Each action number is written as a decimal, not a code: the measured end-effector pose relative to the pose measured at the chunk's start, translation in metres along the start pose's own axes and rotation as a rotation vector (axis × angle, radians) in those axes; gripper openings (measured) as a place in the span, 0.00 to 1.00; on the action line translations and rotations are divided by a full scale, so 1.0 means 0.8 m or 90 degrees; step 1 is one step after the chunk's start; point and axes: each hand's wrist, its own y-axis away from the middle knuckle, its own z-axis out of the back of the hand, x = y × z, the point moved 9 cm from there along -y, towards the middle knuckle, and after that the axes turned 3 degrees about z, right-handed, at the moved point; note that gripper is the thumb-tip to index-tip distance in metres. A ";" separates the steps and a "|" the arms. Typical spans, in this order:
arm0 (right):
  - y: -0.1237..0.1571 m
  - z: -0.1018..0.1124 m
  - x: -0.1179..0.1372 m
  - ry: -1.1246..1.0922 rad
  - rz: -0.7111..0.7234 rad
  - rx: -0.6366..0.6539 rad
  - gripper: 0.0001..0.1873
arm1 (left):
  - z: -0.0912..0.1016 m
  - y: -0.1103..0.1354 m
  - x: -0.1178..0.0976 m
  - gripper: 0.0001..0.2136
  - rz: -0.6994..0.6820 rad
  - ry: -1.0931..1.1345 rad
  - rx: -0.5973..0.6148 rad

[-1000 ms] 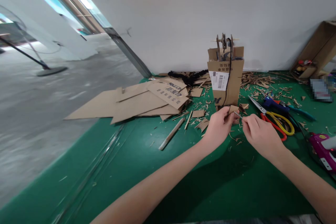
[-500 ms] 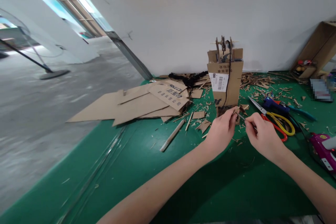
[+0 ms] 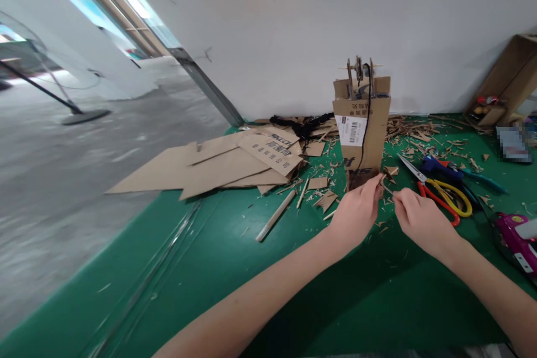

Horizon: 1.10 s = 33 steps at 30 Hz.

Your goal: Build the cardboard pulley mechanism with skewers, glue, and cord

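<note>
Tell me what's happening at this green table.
A person is working with both bare hands on the green table. The left hand pinches a small cardboard piece at the foot of the upright cardboard box. The right hand grips a thin stick aimed at that piece. Scissors and a pink glue gun lie to the right, flat cardboard sheets to the left, with scraps all around.

The cardboard tower (image 3: pixel 371 134) is matt brown corrugated board with a white paper label (image 3: pixel 351 130). The flat cardboard sheets (image 3: pixel 210 170) are equally dull. The green tabletop (image 3: pixel 251 291) looks smooth, faintly shiny. The scissors (image 3: pixel 436 190) have bare metal blades and glossy plastic handles. The glue gun (image 3: pixel 514 238) is shiny magenta plastic, and the stick (image 3: pixel 276 215) is pale raw wood.
</note>
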 end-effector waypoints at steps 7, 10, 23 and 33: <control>0.005 -0.012 -0.018 -0.166 -0.113 0.023 0.06 | -0.013 0.004 0.004 0.15 0.043 -0.024 0.034; 0.014 -0.032 -0.037 -0.465 -0.332 0.015 0.10 | -0.012 0.006 -0.003 0.16 0.004 -0.079 0.004; 0.033 -0.074 -0.048 -0.868 -0.599 0.063 0.25 | -0.021 0.014 -0.024 0.16 -0.110 -0.208 0.034; 0.013 -0.032 -0.043 -0.342 -0.212 0.057 0.05 | -0.030 0.016 -0.010 0.16 0.038 -0.144 0.083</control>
